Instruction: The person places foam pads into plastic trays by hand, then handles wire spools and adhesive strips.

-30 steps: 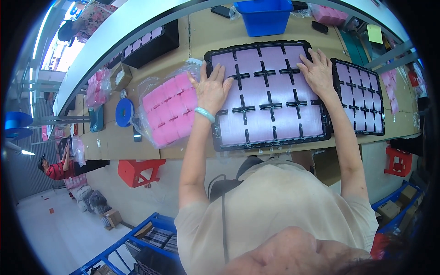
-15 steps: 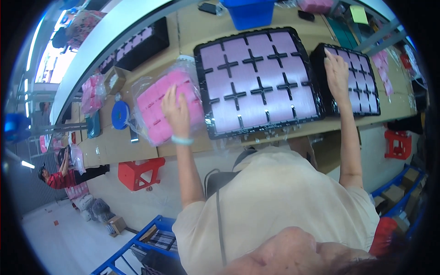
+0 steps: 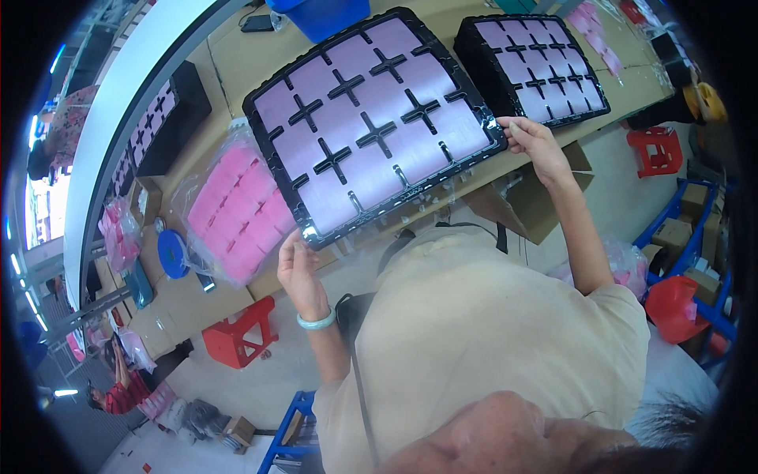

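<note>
Pink foam (image 3: 237, 209) lies beside the tray (image 3: 375, 136). The left hand (image 3: 300, 270) pinches the tray's near left corner, over the desk (image 3: 225, 299) edge; every visible pocket looks filled, none left bare. The right hand (image 3: 537, 148) pinches the near right corner. Rightmost, a stack (image 3: 537, 67) looks full too.

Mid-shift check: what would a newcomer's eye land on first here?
Probably the large black tray in the middle, with shiny purple panels between black crosses; the left hand and right hand are at its two near corners. Next, the bright pink pieces on clear plastic to its left, and the blue bin at the top edge.
</note>
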